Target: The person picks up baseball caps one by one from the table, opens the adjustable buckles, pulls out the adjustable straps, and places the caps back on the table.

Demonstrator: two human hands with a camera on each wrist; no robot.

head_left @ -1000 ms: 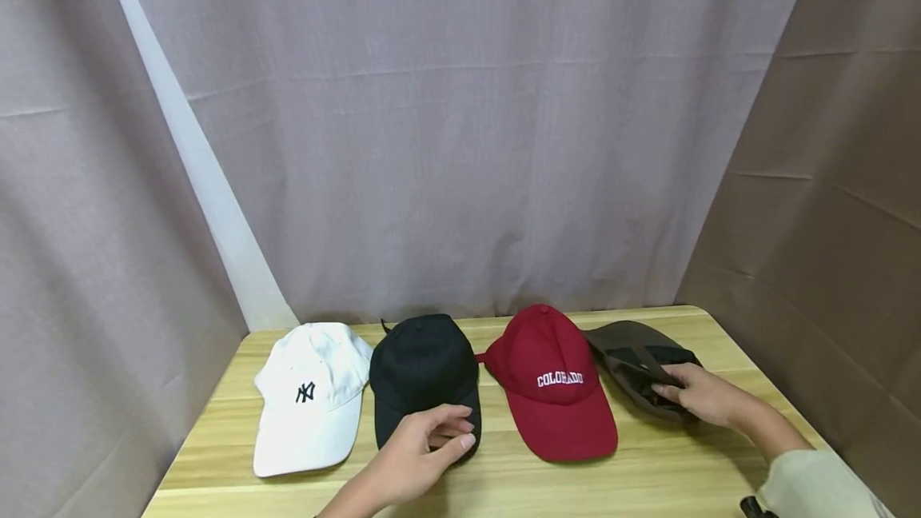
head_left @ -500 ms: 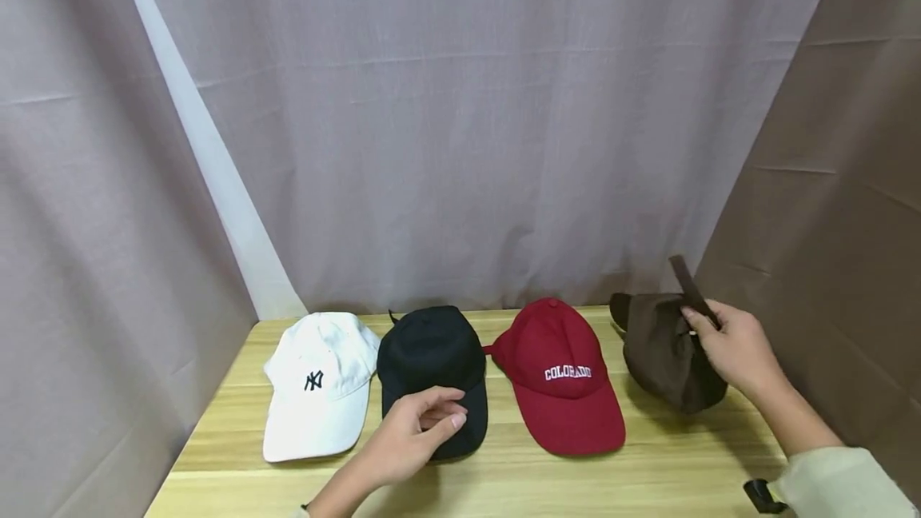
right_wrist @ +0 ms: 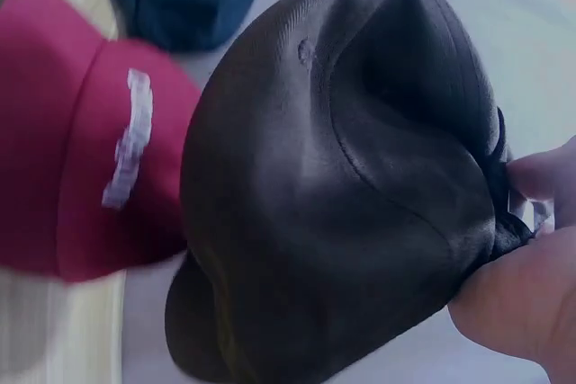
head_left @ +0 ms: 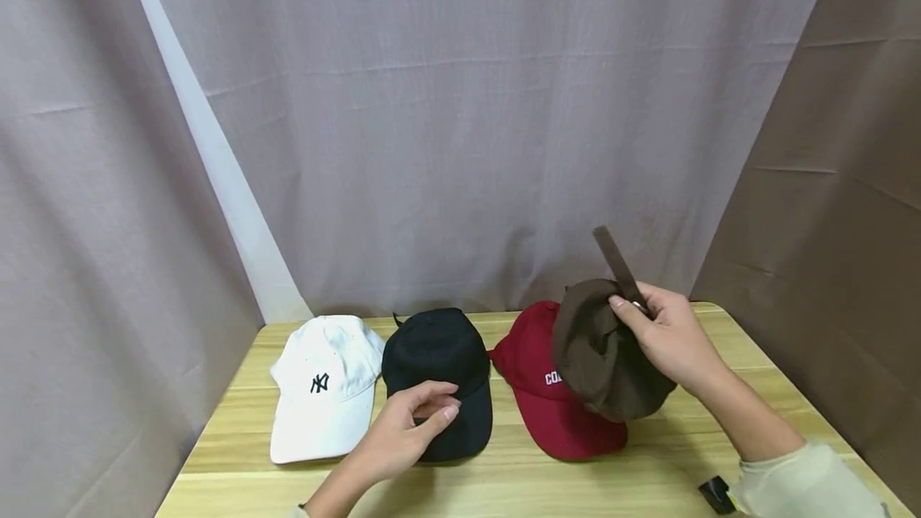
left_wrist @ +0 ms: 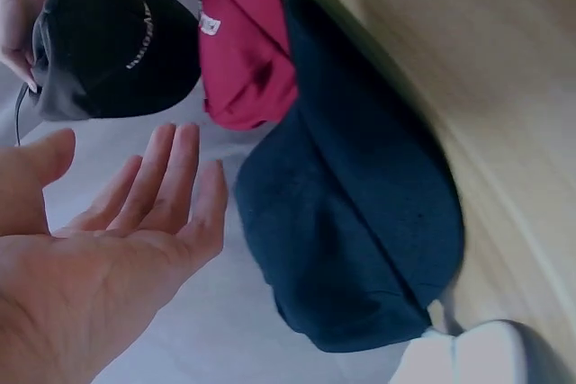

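My right hand (head_left: 679,338) pinches a brown baseball cap (head_left: 600,354) by its back edge near the strap, whose loose end sticks up. The cap is held above the table and covers part of a red cap (head_left: 527,354) lettered COLORADO. In the right wrist view the crown of the brown cap (right_wrist: 342,168) looks dented, with thumb and fingers at its back. My left hand (head_left: 403,430) is held over the brim of a black cap (head_left: 435,350), holding nothing. Its fingers (left_wrist: 153,177) look loosely bent in the left wrist view, beside the black cap.
A white cap (head_left: 327,366) with a dark NY mark lies at the left end of the row. The wooden table (head_left: 504,494) reaches back to a grey curtain (head_left: 460,142). A brown curtain (head_left: 835,262) borders the right side.
The brown cap, lying upside down at the right a second ago, has been lifted, turned over and carried left in front of the red cap. My left hand has barely moved.
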